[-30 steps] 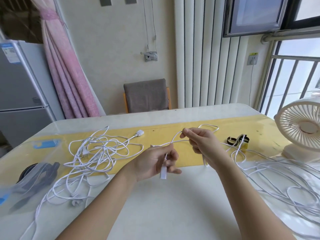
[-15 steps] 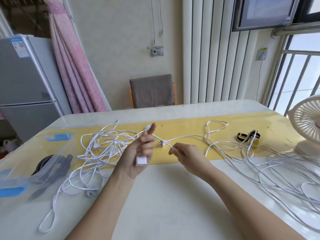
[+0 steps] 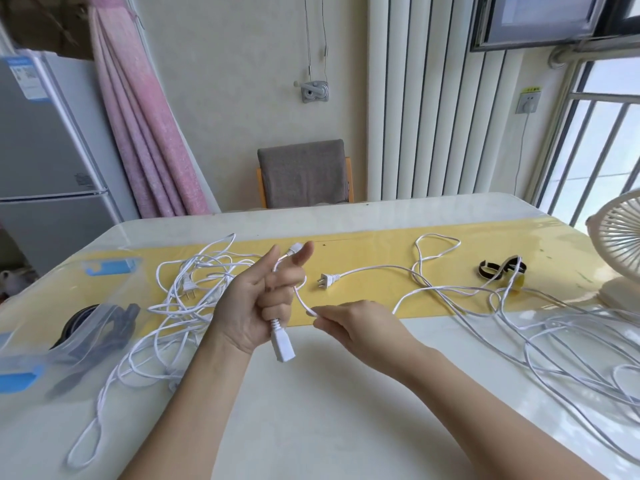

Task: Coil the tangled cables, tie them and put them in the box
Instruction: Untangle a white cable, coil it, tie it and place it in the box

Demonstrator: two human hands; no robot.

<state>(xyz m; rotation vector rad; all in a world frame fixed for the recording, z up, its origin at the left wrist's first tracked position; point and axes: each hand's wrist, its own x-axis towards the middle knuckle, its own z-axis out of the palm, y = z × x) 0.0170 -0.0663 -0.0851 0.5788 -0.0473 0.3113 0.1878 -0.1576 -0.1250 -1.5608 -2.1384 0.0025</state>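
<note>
Above table (image 3: 311,427), left hand (image 3: 256,306) grips white cable (image 3: 298,296); right hand (image 3: 353,323) pinches it.

Left hand (image 3: 258,303) raised, palm facing the camera, forearm coming up from bottom left. Index finger and thumb stick up; the other fingers are curled in, closed on a white cable (image 3: 300,299) whose connector end hangs below the palm. The cable wraps round the index finger. Right hand (image 3: 356,323) lower and just to the right, back of hand up, thumb and forefinger pinching the same cable (other fingers tucked under). Right forearm runs off bottom right. Both arms bare.
</note>
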